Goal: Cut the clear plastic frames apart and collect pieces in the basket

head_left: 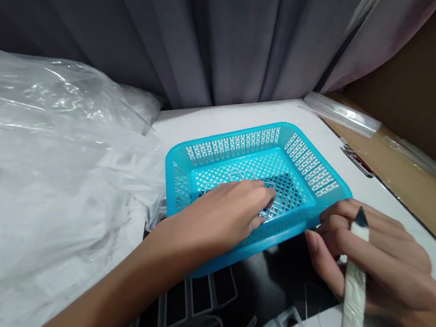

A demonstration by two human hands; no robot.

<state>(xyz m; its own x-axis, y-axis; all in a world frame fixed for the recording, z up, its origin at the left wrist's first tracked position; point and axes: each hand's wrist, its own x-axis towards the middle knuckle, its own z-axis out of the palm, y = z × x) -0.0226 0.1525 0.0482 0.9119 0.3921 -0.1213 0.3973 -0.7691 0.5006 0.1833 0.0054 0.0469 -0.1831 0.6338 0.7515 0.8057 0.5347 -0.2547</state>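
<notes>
My left hand (236, 209) reaches down into a turquoise plastic basket (261, 241) with latticed walls. Its fingers are bent around a clear plastic piece (269, 212), whose far part is hidden under the hand. Another clear outlined piece (240, 174) lies on the basket floor just beyond. My right hand (380, 254) is closed around a slim tool with a white wrapped handle (356, 295) and a dark pointed tip, which points upward. The fingertips of that hand are at the basket's near right corner.
Clear plastic frames (200, 296) lie on a black sheet (260, 287) in front of the basket. A large clear bag (46, 155) of white material fills the left. At right are a clipboard's metal clip (357, 160) and folded clear plastic (343, 113). A grey curtain (224, 32) hangs behind.
</notes>
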